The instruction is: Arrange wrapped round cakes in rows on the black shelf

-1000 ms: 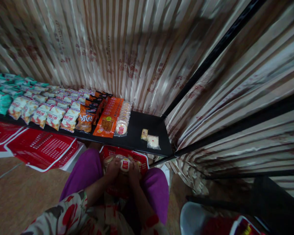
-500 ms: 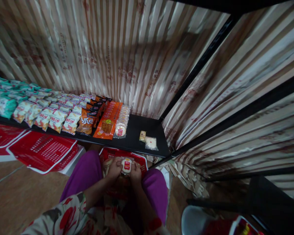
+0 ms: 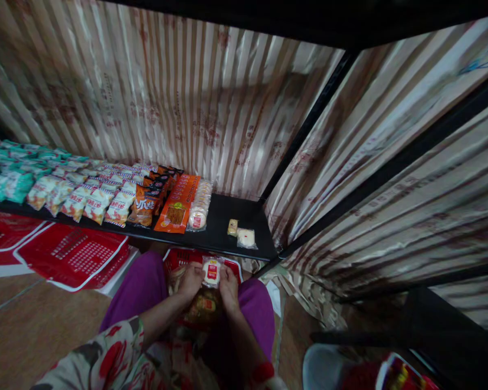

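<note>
Between my two hands I hold a small round snack in a clear wrapper with a red label [image 3: 212, 272], its printed face turned up. My left hand [image 3: 192, 278] is closed on its left edge. On the opposite edge my right hand [image 3: 228, 283] pinches the wrapper. Below lies a red basket [image 3: 179, 255] between my knees, with wrapped goods [image 3: 203, 309] dimly visible inside. On the black shelf [image 3: 217, 238] ahead, a row of similar round wrapped snacks [image 3: 198, 216] lies beside an orange packet [image 3: 177, 208].
A small yellowish packet [image 3: 232, 227] and a white wrapped piece [image 3: 246, 238] lie near the shelf's right end. White-and-orange bags [image 3: 96, 205] and green bags [image 3: 18, 184] fill its left. Red baskets [image 3: 73, 254] stand below. Black frame bars [image 3: 309, 127] slant at right before a striped curtain.
The wrapped snack has turned and tipped up slightly, so its red label reads more fully. My right hand's fingers have straightened somewhat along its edge. The camera view has shifted a little.
</note>
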A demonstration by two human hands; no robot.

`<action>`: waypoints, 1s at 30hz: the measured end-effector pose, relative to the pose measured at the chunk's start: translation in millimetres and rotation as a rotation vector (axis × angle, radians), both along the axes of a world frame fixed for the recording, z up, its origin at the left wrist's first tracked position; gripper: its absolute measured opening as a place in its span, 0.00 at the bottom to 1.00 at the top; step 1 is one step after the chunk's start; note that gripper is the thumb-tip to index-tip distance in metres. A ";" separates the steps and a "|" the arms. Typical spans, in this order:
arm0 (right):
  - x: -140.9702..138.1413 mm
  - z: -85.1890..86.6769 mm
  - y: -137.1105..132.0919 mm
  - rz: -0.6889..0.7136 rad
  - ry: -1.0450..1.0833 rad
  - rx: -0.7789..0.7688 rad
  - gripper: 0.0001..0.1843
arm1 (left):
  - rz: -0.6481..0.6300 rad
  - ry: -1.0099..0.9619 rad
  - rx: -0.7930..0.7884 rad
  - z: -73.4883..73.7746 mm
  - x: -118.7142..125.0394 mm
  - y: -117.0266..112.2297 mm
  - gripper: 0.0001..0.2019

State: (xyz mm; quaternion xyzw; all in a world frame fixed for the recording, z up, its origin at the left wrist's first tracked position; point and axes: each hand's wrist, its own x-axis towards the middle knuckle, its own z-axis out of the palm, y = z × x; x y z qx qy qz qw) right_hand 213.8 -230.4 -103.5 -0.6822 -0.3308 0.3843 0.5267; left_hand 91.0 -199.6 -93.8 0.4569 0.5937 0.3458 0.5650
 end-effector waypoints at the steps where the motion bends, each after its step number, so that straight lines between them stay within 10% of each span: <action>1: 0.2 1.9 0.5 0.001 0.007 0.010 0.24 | 0.002 0.000 0.003 4.0 0.4 -0.9 0.06; 30: 27.8 63.1 68.6 0.123 -0.127 -0.037 0.25 | -0.021 0.065 0.103 68.7 16.8 65.0 0.09</action>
